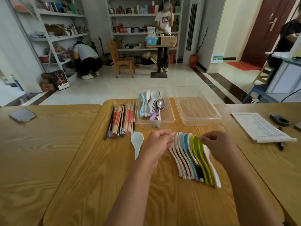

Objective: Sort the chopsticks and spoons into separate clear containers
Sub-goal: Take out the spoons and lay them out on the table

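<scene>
Only two arms of the person are in view. The left hand (157, 141) and the right hand (218, 142) are bare, with uncovered fingers, knuckles and wrists. The left forearm (135, 185) and the right forearm (241, 185) are bare as well, right down to the bottom edge, where the wide lens makes them look broad. Fingernails are too small to make out.
</scene>
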{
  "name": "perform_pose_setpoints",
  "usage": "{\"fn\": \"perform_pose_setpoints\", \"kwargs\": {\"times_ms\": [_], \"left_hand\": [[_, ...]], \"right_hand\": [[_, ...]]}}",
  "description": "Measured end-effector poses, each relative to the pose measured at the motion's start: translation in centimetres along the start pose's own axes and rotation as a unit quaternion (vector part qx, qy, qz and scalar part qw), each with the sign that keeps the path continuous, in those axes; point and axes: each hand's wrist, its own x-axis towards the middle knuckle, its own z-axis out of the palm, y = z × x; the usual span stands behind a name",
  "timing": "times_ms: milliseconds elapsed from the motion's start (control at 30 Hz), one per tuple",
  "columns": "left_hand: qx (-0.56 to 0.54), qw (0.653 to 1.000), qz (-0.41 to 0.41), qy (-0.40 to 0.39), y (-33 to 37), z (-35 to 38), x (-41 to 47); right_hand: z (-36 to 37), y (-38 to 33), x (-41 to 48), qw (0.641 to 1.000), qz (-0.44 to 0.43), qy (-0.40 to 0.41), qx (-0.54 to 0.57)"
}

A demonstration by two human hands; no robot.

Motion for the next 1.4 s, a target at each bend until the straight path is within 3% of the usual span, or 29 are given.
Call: {"fn": "perform_pose_setpoints", "kwargs": {"times_ms": [133,300,433,533,633,1033,1233,1400], "left_hand": [[-0.005,0.998,0.017,0.054,3.0,-3.5,4.5],[0.006,0.995,-0.004,0.104,5.7,-7.0,10.5],[0.01,0.992,-0.021,0.121,6.6,-8.5,13.7],[0.026,0.991,-0.032,0.127,6.7,-9.2,14.9],[0.035,0.991,-0.039,0.123,6.5,-9.7,15.5],[0.014,0.994,-0.025,0.107,7.1,-9.5,13.3],[0.011,0.997,-0.009,0.082,6.8,-6.1,8.8],[-0.002,0.997,0.02,0.07,5.0,-2.6,4.2]], "right_hand": [[2.6,-5.9,5.7,0.995,-0.07,-0.054,0.037],[8.8,-10.2,14.8,0.992,-0.063,-0.107,0.022],[13.9,-12.3,19.7,0.987,-0.08,-0.124,-0.066],[16.7,-13.4,21.3,0.963,-0.115,-0.119,-0.211],[18.0,-14.0,21.7,0.955,-0.12,-0.118,-0.244],[15.2,-14.9,20.6,0.99,-0.049,-0.119,-0.058],[11.1,-13.1,15.3,0.987,-0.078,-0.121,-0.068],[7.3,-9.6,9.5,0.989,-0.05,-0.137,0.002]]}}
